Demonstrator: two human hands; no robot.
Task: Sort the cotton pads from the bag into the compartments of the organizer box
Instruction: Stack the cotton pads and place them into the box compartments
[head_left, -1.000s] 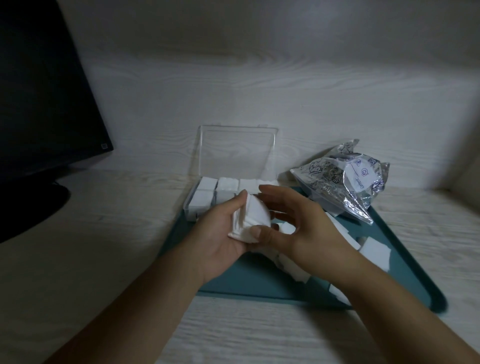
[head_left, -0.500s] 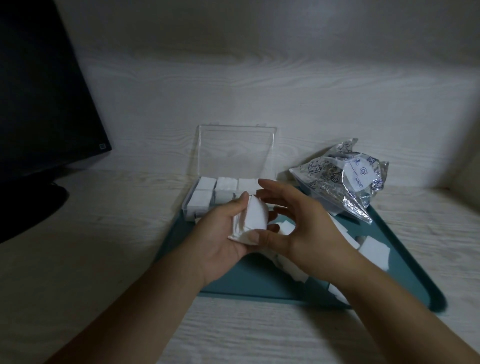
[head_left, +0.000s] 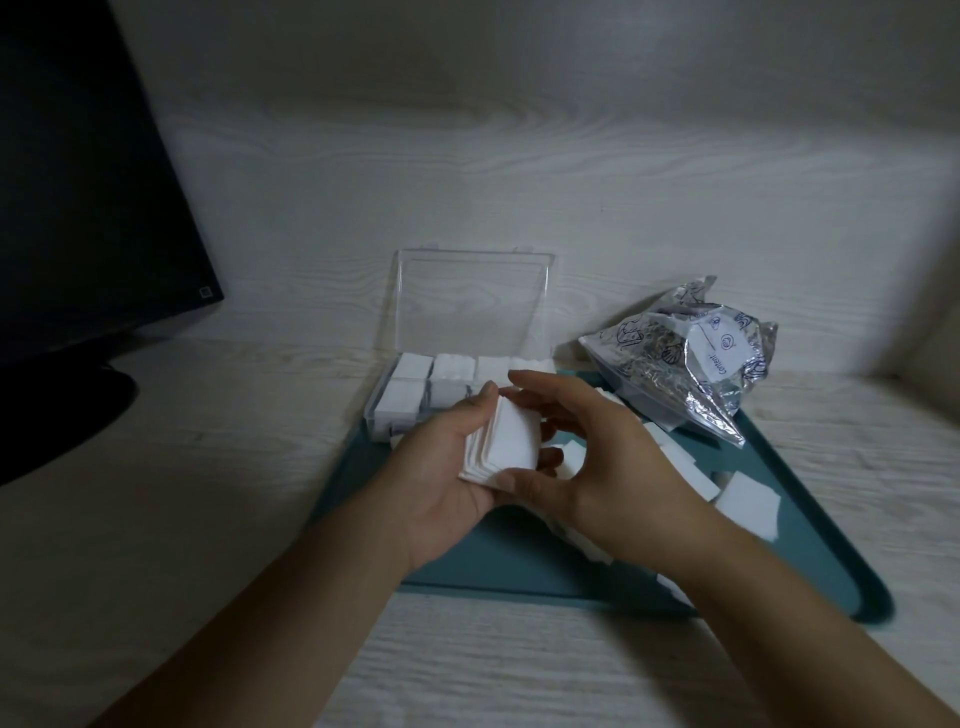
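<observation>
Above the teal tray (head_left: 519, 571), just in front of the organizer box (head_left: 415, 400), I hold a small stack of cotton pads (head_left: 506, 441) between both hands. My left hand (head_left: 447, 467) cups the stack from the left w/ its thumb along the stack's far edge, so that grip is closed round the pads. My right hand (head_left: 597, 457) curls in from the right: fingers over the far top corner, thumb pressing the near bottom edge, also gripping the stack. Pads stand on edge, slightly fanned, white faces toward me.

Organizer box is clear plastic, lid standing open at the back, sitting at the tray's far-left corner. Its compartments that I can see hold white pads; the near-right part is hidden behind my hands.

Crumpled silvery bag (head_left: 685, 369) rests on the tray's far-right corner. Loose pads (head_left: 748, 499) lie scattered on the tray to the right & partly under my right forearm.

Tray sits on a pale wood-grain tabletop (head_left: 208, 519). Dark monitor (head_left: 78, 208) stands at far left.
</observation>
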